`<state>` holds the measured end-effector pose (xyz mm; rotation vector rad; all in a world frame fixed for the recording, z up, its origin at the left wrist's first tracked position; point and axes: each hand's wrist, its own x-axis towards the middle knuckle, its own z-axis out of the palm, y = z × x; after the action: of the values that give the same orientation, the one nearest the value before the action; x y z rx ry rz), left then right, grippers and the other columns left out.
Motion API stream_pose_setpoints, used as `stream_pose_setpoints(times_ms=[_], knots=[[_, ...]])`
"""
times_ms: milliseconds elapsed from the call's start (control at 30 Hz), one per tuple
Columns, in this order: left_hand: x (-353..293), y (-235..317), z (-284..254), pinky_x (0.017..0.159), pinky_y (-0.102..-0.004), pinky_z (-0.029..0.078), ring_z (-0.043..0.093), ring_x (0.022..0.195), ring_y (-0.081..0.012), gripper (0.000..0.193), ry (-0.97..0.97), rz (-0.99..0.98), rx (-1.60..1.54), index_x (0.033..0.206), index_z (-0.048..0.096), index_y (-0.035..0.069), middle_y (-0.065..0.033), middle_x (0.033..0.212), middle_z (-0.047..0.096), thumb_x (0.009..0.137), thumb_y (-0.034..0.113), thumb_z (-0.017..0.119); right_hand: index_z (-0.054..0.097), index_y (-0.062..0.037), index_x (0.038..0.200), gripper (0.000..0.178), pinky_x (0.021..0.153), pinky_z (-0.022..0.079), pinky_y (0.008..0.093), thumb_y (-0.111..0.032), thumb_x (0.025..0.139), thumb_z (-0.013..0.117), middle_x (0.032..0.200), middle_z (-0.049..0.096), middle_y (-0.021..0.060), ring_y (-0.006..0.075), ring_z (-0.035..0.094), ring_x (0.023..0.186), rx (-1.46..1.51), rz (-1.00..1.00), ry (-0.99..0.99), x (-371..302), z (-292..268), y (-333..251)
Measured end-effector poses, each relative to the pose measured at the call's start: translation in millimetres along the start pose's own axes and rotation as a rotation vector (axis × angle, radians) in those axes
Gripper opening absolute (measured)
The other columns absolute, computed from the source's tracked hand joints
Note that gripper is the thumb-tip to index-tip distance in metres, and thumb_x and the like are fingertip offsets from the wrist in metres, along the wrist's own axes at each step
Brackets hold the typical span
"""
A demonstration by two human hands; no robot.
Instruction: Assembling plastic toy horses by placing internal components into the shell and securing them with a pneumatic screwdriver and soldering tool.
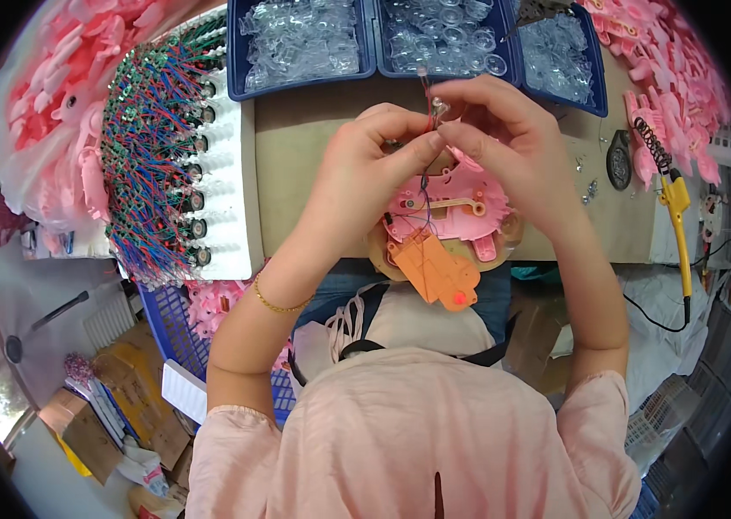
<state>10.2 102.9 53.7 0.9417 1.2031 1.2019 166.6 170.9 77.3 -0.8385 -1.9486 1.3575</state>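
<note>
Thin wires (425, 186) are rising between the two hands, over a pink shell (456, 195) that is lying at the desk's (296, 164) near edge. The left hand (370, 164) is pinching them, its thumb and index fingers nearly together. The right hand's (508, 117) fingers are curling, slightly parted, about a small shiny part (440, 107); whether they are gripping it, I cannot tell. An orange case (434, 270) is resting on the shell's near side. Blue bins (371, 39) are standing beyond, and a yellow soldering iron (678, 216) is lying right.

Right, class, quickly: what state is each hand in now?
Left hand: closed, pinching thin wires.
Right hand: closed, apparently pinching a small shiny part.
</note>
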Motion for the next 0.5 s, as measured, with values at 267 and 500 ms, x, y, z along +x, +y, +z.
stream_pose_setpoints(times_ms=[267, 500], knots=[[2.9, 7.3, 3.5, 0.067, -0.0223, 0.05, 0.06, 0.073, -0.0094, 0.017, -0.036, -0.089, -0.078, 0.093, 0.062, -0.004, -0.004, 0.081, 0.063, 0.084, 0.011, 0.061, 0.06, 0.0007, 0.097, 0.015, 0.071, 0.045, 0.0199, -0.004, 0.083, 0.061, 0.09, 0.061, 0.0022, 0.0071, 0.056, 0.081, -0.194, -0.019, -0.072, -1.3, -13.3, -2.4], [-9.1, -9.2, -6.8, 0.073, -0.0222, 0.045, 0.057, 0.081, -0.008, 0.016, 0.157, 0.006, -0.128, 0.095, 0.06, -0.001, -0.0045, 0.087, 0.062, 0.086, 0.012, 0.059, 0.059, 0.0021, 0.097, 0.015, 0.072, 0.045, 0.0196, -0.001, 0.083, 0.06, 0.092, 0.06, 0.0029, 0.0063, 0.056, 0.082, 0.13, 0.303, 0.052, -25.1, -4.9, 2.2]])
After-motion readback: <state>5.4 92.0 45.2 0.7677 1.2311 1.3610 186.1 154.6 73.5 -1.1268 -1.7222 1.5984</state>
